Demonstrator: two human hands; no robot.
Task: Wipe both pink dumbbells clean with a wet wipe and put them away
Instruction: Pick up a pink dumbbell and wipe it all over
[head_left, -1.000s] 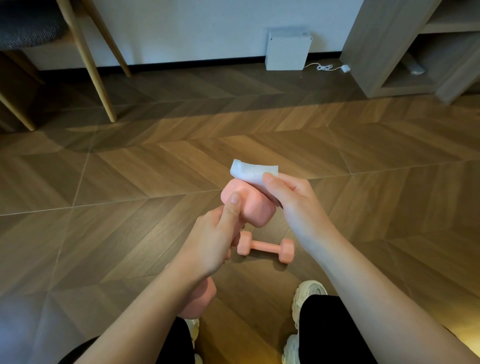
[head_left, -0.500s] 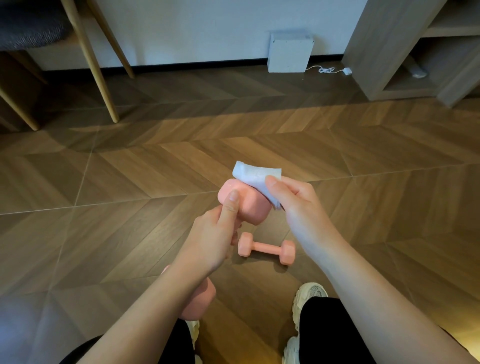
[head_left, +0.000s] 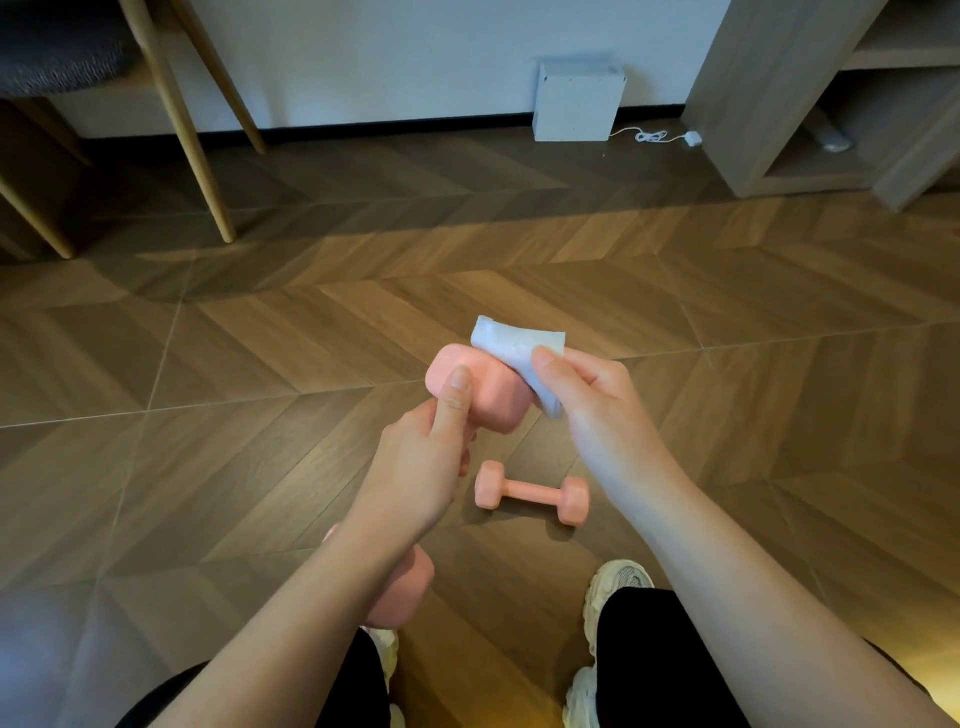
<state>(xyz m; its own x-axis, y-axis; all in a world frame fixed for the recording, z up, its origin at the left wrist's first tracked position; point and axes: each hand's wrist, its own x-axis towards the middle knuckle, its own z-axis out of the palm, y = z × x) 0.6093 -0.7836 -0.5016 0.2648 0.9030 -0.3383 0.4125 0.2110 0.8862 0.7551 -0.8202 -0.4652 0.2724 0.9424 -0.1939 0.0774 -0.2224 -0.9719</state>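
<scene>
Head view: left hand (head_left: 415, 467) grips pink dumbbell (head_left: 491, 397); right hand (head_left: 608, 410) pinches wet wipe (head_left: 511, 345).

Pink held dumbbell (head_left: 483, 395) in the left hand (head_left: 415, 467); white wet wipe (head_left: 514, 345) in the right hand (head_left: 597, 410). Below the hands: a pink second dumbbell (head_left: 532, 496), brown chevron-patterned floor (head_left: 260, 364), cream sneakers (head_left: 618, 582), black trousers (head_left: 649, 654).

**Bare forearms, black trousers, cream trainers**

Seen from a head-worn camera, the person's 2 forearms (head_left: 753, 587) are bare as far as the frame shows. The left hand (head_left: 415, 467) and right hand (head_left: 597, 410) have short, plain thumbnails. Both legs are in black trousers (head_left: 660, 670). The feet wear 2 chunky cream trainers (head_left: 618, 584) with thick, lumpy soles, and the right one has a greyish mesh toe
</scene>
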